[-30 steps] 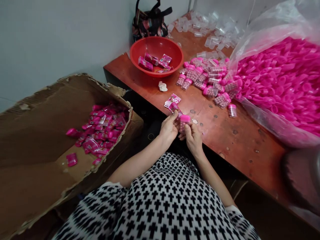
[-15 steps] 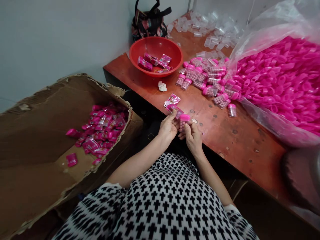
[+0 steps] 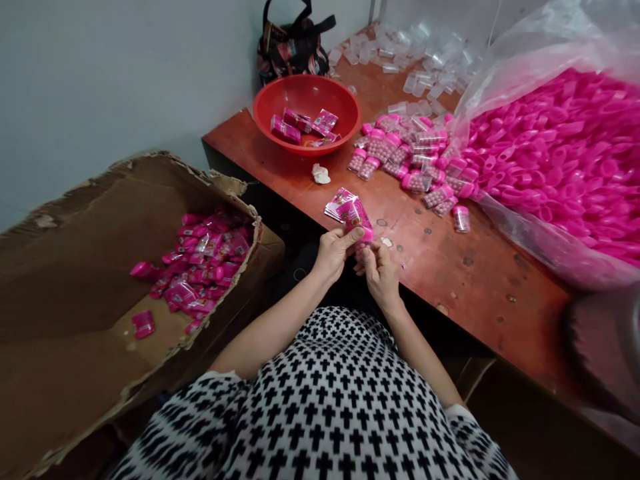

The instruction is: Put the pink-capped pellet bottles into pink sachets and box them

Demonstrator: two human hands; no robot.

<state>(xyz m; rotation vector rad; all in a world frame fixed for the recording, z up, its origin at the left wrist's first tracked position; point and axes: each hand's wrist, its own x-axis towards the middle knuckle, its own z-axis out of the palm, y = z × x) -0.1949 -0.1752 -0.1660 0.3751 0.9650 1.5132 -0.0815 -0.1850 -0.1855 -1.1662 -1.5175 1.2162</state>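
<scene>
My left hand [image 3: 334, 255] is closed, its thumb and fingers pinching a pink printed sleeve [image 3: 353, 212]. The sleeve reaches down to the pink cap of a small jar [image 3: 361, 251] of pink balls. My right hand [image 3: 383, 273] grips the lower part of that jar, largely covering it. How far the sleeve goes round the cap, I cannot tell. Just beyond my fingers, a small stack of flat printed sleeves [image 3: 336, 203] lies on the reddish table [image 3: 445, 267].
Jars with pink caps [image 3: 395, 150] are heaped beyond my hands, near a red bowl [image 3: 265, 123] with printed packets. A plastic bag of pink plastic pieces [image 3: 555, 160] fills the right. Clear containers [image 3: 425, 60] lie behind. A cardboard box [image 3: 60, 280] holds wrapped pink jars [image 3: 200, 260].
My left hand has brought the pink sleeve onto the jar's cap, where it now stands up above it. The jar sits slightly lower in my right hand. The view has shifted slightly.
</scene>
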